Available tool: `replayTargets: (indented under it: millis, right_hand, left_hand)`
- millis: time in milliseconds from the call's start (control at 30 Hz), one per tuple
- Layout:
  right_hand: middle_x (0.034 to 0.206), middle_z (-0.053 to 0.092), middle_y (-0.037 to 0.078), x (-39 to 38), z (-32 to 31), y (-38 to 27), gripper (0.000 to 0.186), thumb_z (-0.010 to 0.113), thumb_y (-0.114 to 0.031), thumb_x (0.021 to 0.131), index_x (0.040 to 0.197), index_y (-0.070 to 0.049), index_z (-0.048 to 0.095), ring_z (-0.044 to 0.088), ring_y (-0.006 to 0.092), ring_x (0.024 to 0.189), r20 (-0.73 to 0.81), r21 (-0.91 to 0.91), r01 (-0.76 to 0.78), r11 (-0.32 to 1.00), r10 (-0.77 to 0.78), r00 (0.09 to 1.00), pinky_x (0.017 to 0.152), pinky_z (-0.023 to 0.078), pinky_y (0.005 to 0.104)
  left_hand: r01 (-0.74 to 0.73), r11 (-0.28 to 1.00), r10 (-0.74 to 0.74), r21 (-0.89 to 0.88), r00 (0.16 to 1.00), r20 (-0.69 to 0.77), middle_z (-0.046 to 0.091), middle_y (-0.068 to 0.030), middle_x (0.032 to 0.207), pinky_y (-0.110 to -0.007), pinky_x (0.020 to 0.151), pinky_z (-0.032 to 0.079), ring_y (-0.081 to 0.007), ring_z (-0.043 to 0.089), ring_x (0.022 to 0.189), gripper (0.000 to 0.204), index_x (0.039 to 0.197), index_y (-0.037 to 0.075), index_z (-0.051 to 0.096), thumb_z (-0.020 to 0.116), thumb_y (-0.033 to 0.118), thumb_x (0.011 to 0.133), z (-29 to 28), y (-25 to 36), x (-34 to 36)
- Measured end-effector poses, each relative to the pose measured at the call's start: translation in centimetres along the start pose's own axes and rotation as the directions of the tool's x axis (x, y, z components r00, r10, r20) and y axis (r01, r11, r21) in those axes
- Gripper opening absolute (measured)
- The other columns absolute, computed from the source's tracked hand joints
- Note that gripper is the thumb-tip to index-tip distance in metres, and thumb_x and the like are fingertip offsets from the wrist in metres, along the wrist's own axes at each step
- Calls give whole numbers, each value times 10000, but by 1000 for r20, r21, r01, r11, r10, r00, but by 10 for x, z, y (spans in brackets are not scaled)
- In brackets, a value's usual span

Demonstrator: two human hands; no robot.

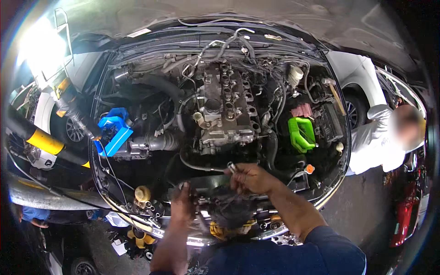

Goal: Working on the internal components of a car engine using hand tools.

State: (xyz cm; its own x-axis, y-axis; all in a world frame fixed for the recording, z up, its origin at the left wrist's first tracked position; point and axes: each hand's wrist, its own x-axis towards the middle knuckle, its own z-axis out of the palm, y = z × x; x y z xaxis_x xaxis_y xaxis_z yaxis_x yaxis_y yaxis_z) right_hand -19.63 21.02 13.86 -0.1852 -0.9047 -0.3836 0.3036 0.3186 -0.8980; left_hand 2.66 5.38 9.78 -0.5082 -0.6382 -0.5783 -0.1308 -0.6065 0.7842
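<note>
Right hand (251, 178) pinches a small metal socket (231, 167) before the cylinder head (225, 110); left hand (182, 205) braces, grip unclear.

I see a dark, grimy engine part (227, 206) at the front edge of the open bay, low in my view; it looks blackened and oily, its exact shape hard to tell. A small silvery metal piece (230, 167) (a bolt or a socket bit, I cannot tell which) stands tilted just above it, shiny against the dark surroundings.
</note>
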Motion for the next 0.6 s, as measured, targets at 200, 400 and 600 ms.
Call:
replayTargets:
  millis: [200, 400, 600]
  right_hand:
    - [682, 515, 29, 76, -61, -11, 288, 479, -265, 1062, 1274, -78, 537, 482, 137, 564, -8, 248, 63, 967, -63, 998, 517, 410, 291]
    - [728, 529, 39, 155, -98, -25, 335, 427, -347, 1080, 1204, -61, 550, 460, 133, 618, -52, 291, 47, 956, -33, 998, 557, 391, 307]
    - [832, 546, -34, 218, -141, -69, 308, 597, -331, 1013, 1124, -46, 628, 499, 64, 716, -335, -374, 251, 893, -382, 861, 598, 416, 226]
  left_hand:
    - [-466, 110, 612, 878, 727, 310, 629, -156, 800, -470, 679, 534, -392, 646, 753, 240, 1015, 68, 601, 687, 218, 850, 3, 12, 32]
    - [-400, -87, 638, 913, 681, 359, 607, -124, 799, -499, 625, 508, -366, 639, 741, 257, 980, 137, 645, 728, 256, 768, 13, -15, 46]
    - [-377, -137, 668, 916, 648, 367, 592, -115, 803, -509, 590, 463, -350, 616, 731, 369, 1000, 179, 663, 744, 248, 646, 4, -46, 60]
